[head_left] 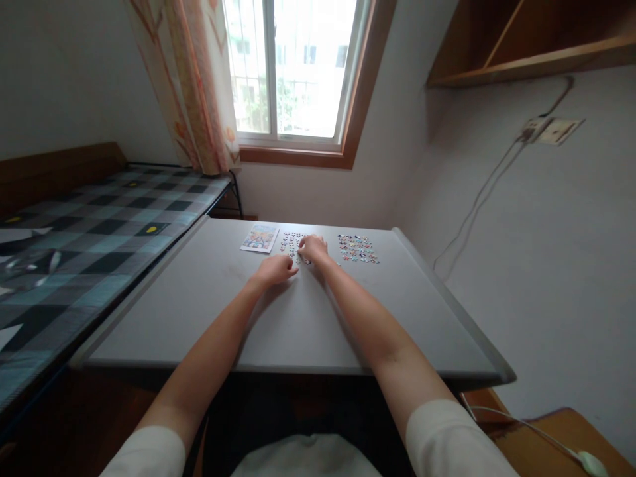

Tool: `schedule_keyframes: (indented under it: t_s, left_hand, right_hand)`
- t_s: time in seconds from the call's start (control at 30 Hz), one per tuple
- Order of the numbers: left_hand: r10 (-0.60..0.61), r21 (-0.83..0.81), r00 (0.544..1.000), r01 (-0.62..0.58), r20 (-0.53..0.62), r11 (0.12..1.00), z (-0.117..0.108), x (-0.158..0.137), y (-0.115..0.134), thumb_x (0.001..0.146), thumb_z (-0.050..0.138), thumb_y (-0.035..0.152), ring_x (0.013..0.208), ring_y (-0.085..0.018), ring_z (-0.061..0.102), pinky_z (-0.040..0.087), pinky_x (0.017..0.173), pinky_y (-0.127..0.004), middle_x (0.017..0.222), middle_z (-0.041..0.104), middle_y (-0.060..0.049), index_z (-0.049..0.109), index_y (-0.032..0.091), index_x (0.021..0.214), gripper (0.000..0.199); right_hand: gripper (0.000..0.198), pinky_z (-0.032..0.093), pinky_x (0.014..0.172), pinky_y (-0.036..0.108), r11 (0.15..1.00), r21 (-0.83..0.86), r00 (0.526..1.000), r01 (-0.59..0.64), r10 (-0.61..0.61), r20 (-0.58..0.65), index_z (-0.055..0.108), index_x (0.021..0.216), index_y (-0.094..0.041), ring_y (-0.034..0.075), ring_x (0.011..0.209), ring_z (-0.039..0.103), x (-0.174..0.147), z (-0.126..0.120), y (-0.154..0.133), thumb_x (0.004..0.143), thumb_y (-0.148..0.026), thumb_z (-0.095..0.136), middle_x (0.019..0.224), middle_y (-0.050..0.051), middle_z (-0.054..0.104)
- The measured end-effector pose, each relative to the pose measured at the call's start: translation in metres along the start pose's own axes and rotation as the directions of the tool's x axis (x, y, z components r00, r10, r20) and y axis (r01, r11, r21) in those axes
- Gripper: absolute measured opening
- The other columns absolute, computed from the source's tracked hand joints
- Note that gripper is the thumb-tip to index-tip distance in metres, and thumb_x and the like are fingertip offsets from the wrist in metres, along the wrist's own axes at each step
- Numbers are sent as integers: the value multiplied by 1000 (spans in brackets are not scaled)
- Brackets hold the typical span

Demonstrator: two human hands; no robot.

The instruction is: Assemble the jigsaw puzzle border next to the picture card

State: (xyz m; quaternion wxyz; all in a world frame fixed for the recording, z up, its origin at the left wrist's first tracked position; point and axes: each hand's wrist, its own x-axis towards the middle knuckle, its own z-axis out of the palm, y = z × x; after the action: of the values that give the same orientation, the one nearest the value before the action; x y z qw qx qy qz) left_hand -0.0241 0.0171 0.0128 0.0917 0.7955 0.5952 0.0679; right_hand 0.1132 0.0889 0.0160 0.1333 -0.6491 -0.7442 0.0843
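Note:
On the table [199, 298] lie small jigsaw puzzle pieces [290, 241] in a loose group, with my hands over its near side. My right hand [314, 248] reaches in with its fingers bent down and pinched together at a piece, which they mostly cover. Nearer to me, my left hand [275, 270] rests low, its fingers curled in and the thumb and fingertips close to the lower edge of the group. Whatever is in its fingertips is too small to make out. A colourful printed picture card [260, 238] lies left of the pieces.
More puzzle pieces [358, 248] lie in rough rows right of my right hand. A bed with a checked cover [114, 225] stands along the left. Beyond the table are a curtain [196, 86] and a window [298, 73]. Cables hang from a wall socket [551, 130].

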Motion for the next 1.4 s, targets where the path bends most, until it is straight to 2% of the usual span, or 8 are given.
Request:
schedule_keyframes:
  t_s: [0.27, 0.47, 0.57, 0.67, 0.8, 0.9, 1.03, 1.4]
  left_hand:
    - [15, 0, 1000, -15, -9, 1000, 4, 0, 1, 81, 47, 47, 69, -19, 61, 37, 56, -26, 74, 68, -6, 66, 20, 70, 34]
    - [27, 15, 1000, -27, 2, 1000, 6, -1, 4, 80, 48, 46, 74, -20, 62, 39, 60, -26, 79, 69, -7, 66, 20, 72, 33]
    - [43, 36, 999, -44, 5, 998, 7, -1, 5, 81, 47, 46, 76, -20, 62, 40, 61, -26, 80, 68, -7, 66, 20, 74, 33]
    - [59, 46, 998, -58, -10, 997, 11, -2, 13, 82, 47, 45, 77, -20, 62, 41, 64, -26, 79, 67, -6, 66, 20, 78, 32]
    - [122, 4, 980, -123, -156, 992, 22, -5, 35, 88, 44, 41, 86, -19, 62, 44, 73, -28, 104, 65, -6, 64, 23, 101, 31]
    - [202, 1, 961, -206, -190, 979, 28, -7, 49, 89, 43, 39, 95, -20, 62, 45, 78, -28, 125, 56, -6, 58, 25, 119, 36]
    - [243, 28, 958, -242, -151, 970, 30, -9, 54, 90, 42, 40, 100, -21, 62, 45, 83, -29, 131, 53, -5, 53, 25, 125, 40]
    - [241, 21, 963, -240, -122, 970, 35, -9, 57, 92, 33, 53, 111, -23, 57, 44, 88, -30, 139, 48, -7, 46, 24, 132, 51]
  right_hand:
    - [18, 43, 87, 37, 998, 55, 999, -25, 24, 24, 72, 89, -20, 27, 105, 55, 4, 1, 0, 71, -22, 67, 106, 11, 65]
    - [15, 46, 73, 24, 966, 256, 999, 33, -36, 5, 71, 81, -21, 15, 81, 63, 8, 5, 7, 67, -15, 68, 85, 3, 71]
    - [13, 46, 64, 21, 858, 507, 996, 82, -84, -20, 71, 80, -15, 13, 71, 62, 2, -1, 17, 67, -17, 68, 81, 5, 71]
    - [27, 45, 59, 21, 692, 718, 995, 73, -103, -1, 71, 93, -13, 11, 63, 59, -13, -12, 37, 68, -23, 67, 78, 6, 71]
    - [35, 43, 56, 22, 613, 788, 998, 56, -36, -43, 72, 91, -11, 13, 63, 58, -40, -22, 77, 64, -34, 67, 74, 7, 70]
    - [34, 46, 58, 24, 612, 791, 994, 9, 77, -71, 72, 87, -11, 14, 64, 60, -54, -22, 106, 62, -33, 67, 76, 8, 71]
    - [28, 49, 63, 26, 638, 769, 967, -25, 211, -144, 72, 82, -11, 17, 69, 64, -59, -17, 131, 62, -30, 66, 75, 10, 72]
    - [20, 51, 73, 26, 800, 591, 959, -101, 236, -156, 74, 82, -13, 19, 78, 68, -60, -8, 134, 66, -20, 64, 82, 9, 73]
